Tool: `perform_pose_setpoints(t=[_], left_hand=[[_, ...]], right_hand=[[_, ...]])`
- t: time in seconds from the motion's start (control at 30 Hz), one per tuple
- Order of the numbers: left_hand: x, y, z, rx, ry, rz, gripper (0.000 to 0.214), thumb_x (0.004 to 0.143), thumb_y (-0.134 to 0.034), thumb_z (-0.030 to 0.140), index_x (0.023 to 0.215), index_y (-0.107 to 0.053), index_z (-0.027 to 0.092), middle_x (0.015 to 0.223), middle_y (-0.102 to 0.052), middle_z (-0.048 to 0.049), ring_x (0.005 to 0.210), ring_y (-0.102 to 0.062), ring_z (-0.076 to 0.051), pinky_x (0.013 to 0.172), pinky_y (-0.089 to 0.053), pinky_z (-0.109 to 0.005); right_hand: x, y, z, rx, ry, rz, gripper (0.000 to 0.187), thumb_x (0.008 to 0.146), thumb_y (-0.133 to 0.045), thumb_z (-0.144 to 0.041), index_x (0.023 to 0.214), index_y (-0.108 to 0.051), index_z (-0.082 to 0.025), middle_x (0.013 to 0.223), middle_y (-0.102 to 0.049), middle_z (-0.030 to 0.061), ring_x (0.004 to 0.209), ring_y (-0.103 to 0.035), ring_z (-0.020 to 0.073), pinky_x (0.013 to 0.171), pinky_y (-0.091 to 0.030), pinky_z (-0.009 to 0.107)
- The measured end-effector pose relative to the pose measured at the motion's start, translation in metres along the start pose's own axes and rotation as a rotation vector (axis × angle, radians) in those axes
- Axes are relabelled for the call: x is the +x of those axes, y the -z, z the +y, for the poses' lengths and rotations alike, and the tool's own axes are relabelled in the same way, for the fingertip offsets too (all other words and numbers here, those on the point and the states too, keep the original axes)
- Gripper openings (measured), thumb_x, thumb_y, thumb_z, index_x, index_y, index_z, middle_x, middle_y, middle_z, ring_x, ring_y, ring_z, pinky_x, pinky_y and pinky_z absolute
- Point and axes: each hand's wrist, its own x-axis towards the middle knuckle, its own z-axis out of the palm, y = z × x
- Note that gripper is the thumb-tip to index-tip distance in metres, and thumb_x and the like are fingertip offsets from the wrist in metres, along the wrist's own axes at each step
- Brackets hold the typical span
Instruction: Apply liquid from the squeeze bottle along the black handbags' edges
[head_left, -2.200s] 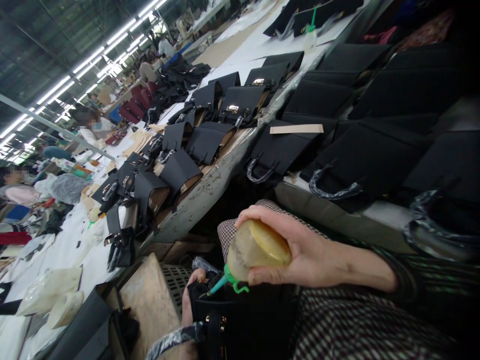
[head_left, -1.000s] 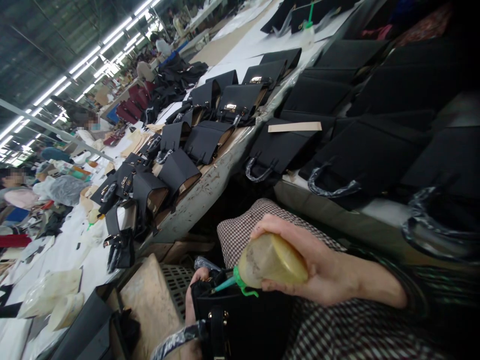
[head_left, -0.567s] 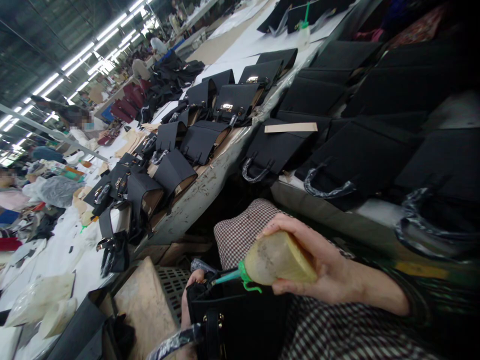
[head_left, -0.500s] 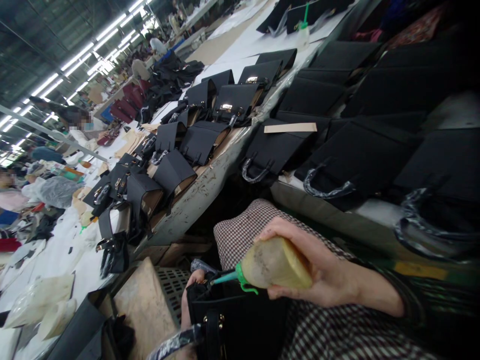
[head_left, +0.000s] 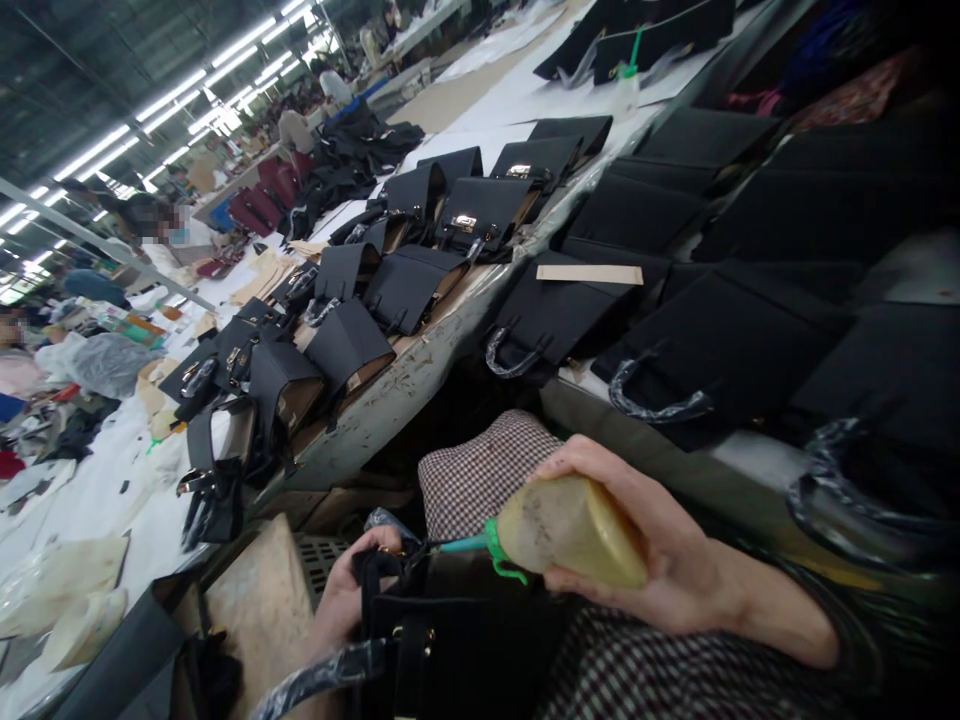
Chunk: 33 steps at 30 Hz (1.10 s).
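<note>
My right hand [head_left: 645,560] is shut around a translucent yellowish squeeze bottle [head_left: 571,532] with a green collar and a thin teal nozzle. The nozzle tip reaches the top edge of a black handbag [head_left: 450,640] resting on my lap. My left hand [head_left: 349,590] grips that bag's upper edge from the far side, its fingers curled over the rim. The bag has gold-toned hardware and a plastic-wrapped handle [head_left: 322,672]. The inside of the bag is hidden in shadow.
Checked fabric [head_left: 484,475] covers my lap. Rows of black handbags [head_left: 480,212] stand on long white-covered tables with a chipped edge [head_left: 405,400]. A beige board [head_left: 255,620] and a dark grid crate [head_left: 322,560] lie low at left. Co-workers sit far off.
The bottle has swung to a flatter angle and moved slightly right. My left hand has shifted left and shows more. The whole view has tilted a little.
</note>
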Motion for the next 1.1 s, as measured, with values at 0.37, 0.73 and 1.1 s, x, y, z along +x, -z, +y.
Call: perform_pose_setpoints(t=[0.37,0.73,1.1], left_hand=[[0.076,0.004,0.062,0.084,0.101,-0.345,0.029,0.076,-0.082,0.026,0.099,-0.066,0.017,0.084,-0.061,0.0029,0.070,-0.051,-0.009,0.064,-0.041,-0.020],[0.133,-0.016,0.011,0.075,0.080,-0.140,0.029,0.066,-0.074,0.013,0.094,-0.068,0.016,0.086,-0.072,-0.0011,0.079,-0.067,-0.017,0.079,-0.051,-0.029],[0.122,-0.007,0.010,0.184,0.027,-0.161,0.041,0.073,-0.064,0.009,0.112,-0.068,0.021,0.100,-0.073,0.0001,0.087,-0.065,-0.016,0.082,-0.052,-0.026]], right_hand=[[-0.005,0.033,0.036,-0.036,-0.433,-0.025,0.049,0.087,-0.076,-0.044,0.126,-0.053,-0.026,0.102,-0.067,0.0044,0.079,-0.065,0.0196,0.064,-0.056,0.028],[0.002,0.017,0.082,-0.097,-0.400,-0.141,0.058,0.083,-0.082,-0.050,0.124,-0.054,-0.021,0.114,-0.064,0.0082,0.096,-0.064,0.0226,0.087,-0.055,0.037],[0.015,-0.005,0.106,-0.093,-0.168,-0.181,0.063,0.084,-0.082,-0.049,0.129,-0.049,-0.019,0.114,-0.061,0.0094,0.101,-0.061,0.0225,0.091,-0.054,0.037]])
